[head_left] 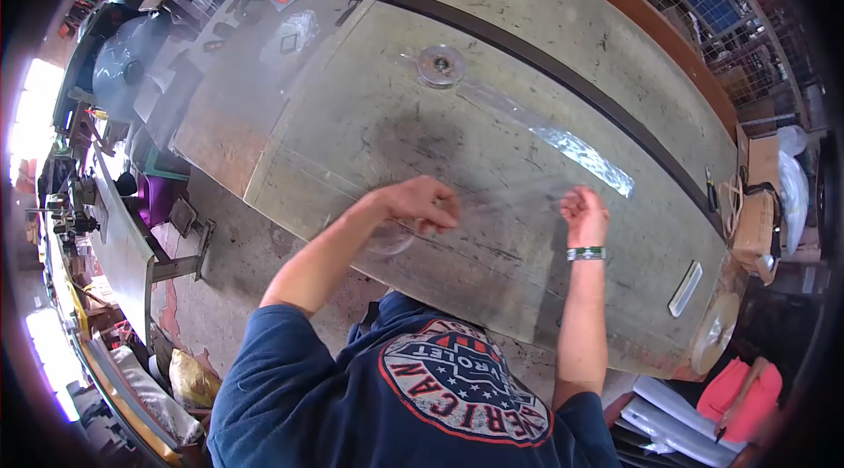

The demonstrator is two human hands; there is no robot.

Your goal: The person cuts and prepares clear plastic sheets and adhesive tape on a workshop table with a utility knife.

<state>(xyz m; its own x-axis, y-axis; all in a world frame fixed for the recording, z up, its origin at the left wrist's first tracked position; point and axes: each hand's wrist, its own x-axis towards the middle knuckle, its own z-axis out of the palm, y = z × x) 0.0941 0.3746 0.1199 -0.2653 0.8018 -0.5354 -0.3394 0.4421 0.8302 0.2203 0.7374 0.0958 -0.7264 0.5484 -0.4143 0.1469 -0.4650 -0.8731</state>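
Note:
My left hand [422, 203] is closed, its fingers curled over the table. My right hand [585, 209], with a banded watch on the wrist, is raised to the right, fingers pinched. Between the two hands runs a faint strip of clear plastic film [519, 197], its ends hidden in my fingers. Below my left hand, partly covered by the wrist, lies a round clear roll [391, 241]. Farther back, a second clear roll [441, 66] rests flat, and a shiny clear strip [585, 159] lies to its right.
A long dark bar [519, 48] crosses the worn table [343, 147]. A screwdriver [710, 187] and a small pale rectangular piece [685, 289] lie at the right. Cardboard boxes [756, 235] stand beyond the right edge. Clear plastic [299, 31] lies at the back left.

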